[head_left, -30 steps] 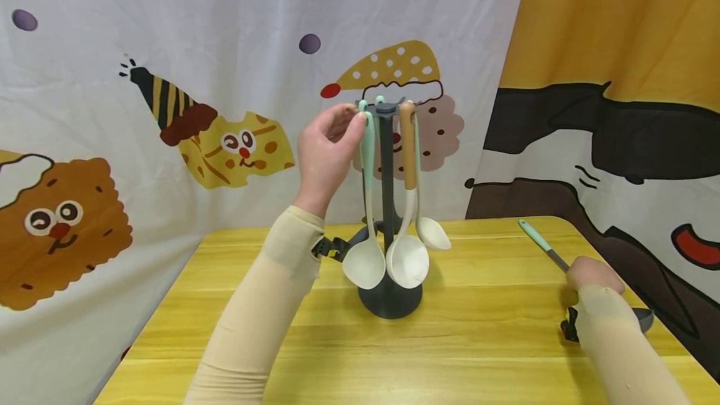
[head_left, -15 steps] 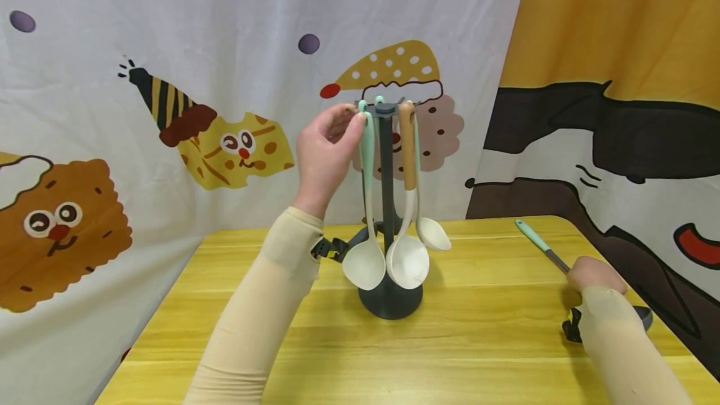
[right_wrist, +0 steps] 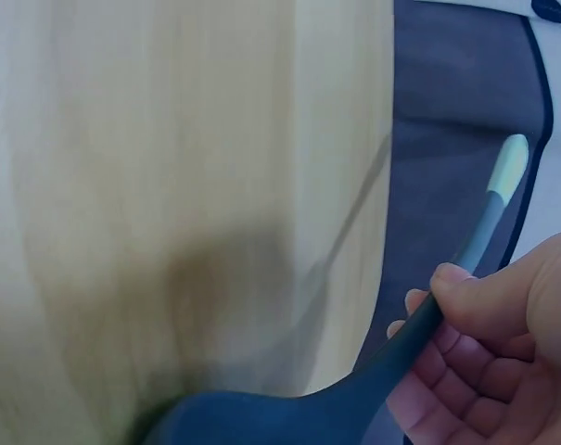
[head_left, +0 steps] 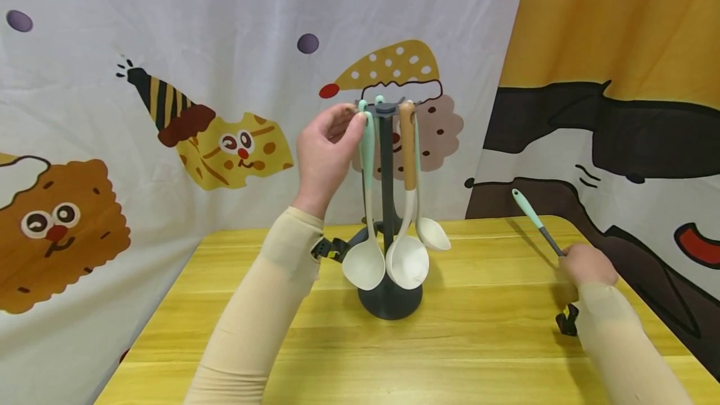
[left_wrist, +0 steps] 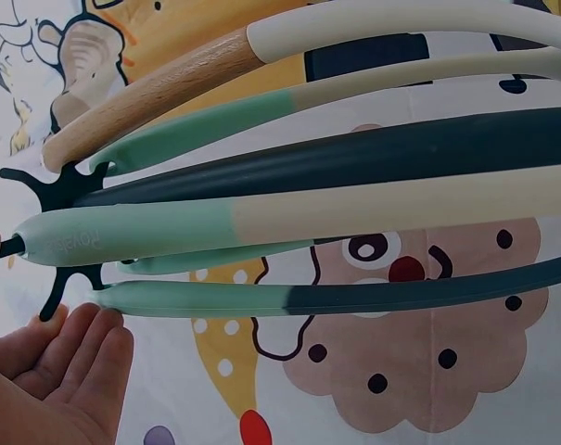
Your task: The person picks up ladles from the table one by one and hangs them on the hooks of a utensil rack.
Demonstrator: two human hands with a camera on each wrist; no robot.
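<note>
A dark utensil rack [head_left: 390,305] stands on the table with ladles hung from its hooks. My left hand [head_left: 326,150] grips the rack's top at the left. In the left wrist view, its thumb is at one hook's tip and its fingers [left_wrist: 81,348] at another, beside a mint handle [left_wrist: 197,298]. Hanging in front are a white ladle with a mint handle [head_left: 364,265] and one with a wooden handle [head_left: 409,155]. My right hand [head_left: 587,265] grips the grey neck of a cooking spoon [right_wrist: 252,417], its mint handle tilted up and away; the dark head shows partly in the right wrist view.
Another white ladle [head_left: 433,234] hangs at the rack's right. The wooden table [head_left: 484,342] ends at a cartoon-printed curtain [head_left: 247,30] behind. The right hand is near the table's right edge. Dark wrist cameras [head_left: 567,320] are strapped to both sleeves.
My right hand has moved slightly up and left, raising the cooking spoon's handle end above the table's far edge. Its dark head has gone behind the arm in the head view. My left hand stays put.
</note>
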